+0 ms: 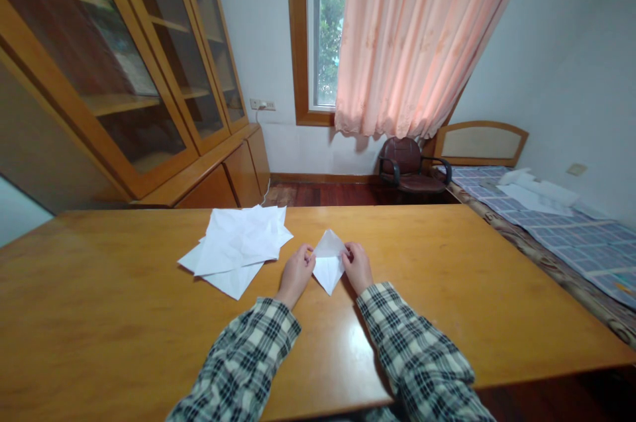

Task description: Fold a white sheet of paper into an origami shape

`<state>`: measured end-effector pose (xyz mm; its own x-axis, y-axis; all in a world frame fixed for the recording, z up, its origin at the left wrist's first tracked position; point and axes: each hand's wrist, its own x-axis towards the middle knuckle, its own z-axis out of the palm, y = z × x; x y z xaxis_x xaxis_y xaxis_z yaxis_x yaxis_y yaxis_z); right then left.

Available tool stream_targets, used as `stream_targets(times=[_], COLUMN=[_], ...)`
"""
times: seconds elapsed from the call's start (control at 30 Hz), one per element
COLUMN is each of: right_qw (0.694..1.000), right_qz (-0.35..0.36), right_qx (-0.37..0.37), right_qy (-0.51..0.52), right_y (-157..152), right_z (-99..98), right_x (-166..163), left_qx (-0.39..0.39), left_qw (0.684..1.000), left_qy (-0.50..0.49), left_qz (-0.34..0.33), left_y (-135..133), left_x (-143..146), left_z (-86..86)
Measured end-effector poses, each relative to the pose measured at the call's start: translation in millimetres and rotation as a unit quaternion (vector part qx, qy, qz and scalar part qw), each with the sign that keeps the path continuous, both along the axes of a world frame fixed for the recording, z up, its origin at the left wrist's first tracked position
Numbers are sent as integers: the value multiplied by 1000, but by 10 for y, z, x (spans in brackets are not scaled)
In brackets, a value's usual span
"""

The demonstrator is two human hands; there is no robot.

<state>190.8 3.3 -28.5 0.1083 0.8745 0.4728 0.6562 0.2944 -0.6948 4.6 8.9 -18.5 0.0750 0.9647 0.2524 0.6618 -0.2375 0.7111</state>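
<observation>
A small piece of folded white paper [329, 269], diamond-shaped with a crease across its middle, is between my two hands over the wooden table. My left hand [299, 271] pinches its left corner, fingers curled in. On the opposite side my right hand [358, 265] grips the right corner between thumb and fingers. The paper's upper half looks greyer than the lower half. Left of my hands lies a loose stack of white paper sheets [243, 240], several of them askew and creased.
The wooden table [124, 316] spans the foreground. Beyond it stand a glass-doored cabinet [199, 170] at left, a brown armchair [405, 163] by the curtain [407, 38], and a bed [546, 223] with a checked cover at right.
</observation>
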Motion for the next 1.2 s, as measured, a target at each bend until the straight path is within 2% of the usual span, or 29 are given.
stream_targets(times=[0.23, 0.6, 0.77, 1.0, 1.2], right_qw=[999, 998, 999, 999, 1000], right_qz=[-7, -16, -36, -24, 16], right_qx=[6, -49, -28, -16, -10], right_qy=[35, 32, 28, 15, 20], right_y=[0, 42, 43, -53, -105], right_z=[-3, -69, -60, 34, 146], right_x=[-66, -29, -74, -59, -76], left_qx=[-5, 1, -3, -5, -1], left_qw=[1000, 1000, 1000, 1000, 1000], left_qy=[-4, 7, 6, 15, 20], left_qz=[-1, 5, 2, 14, 18], left_y=[-18, -26, -40, -44, -29], left_x=[46, 58, 66, 77, 82], left_z=[-9, 2, 27, 47, 22])
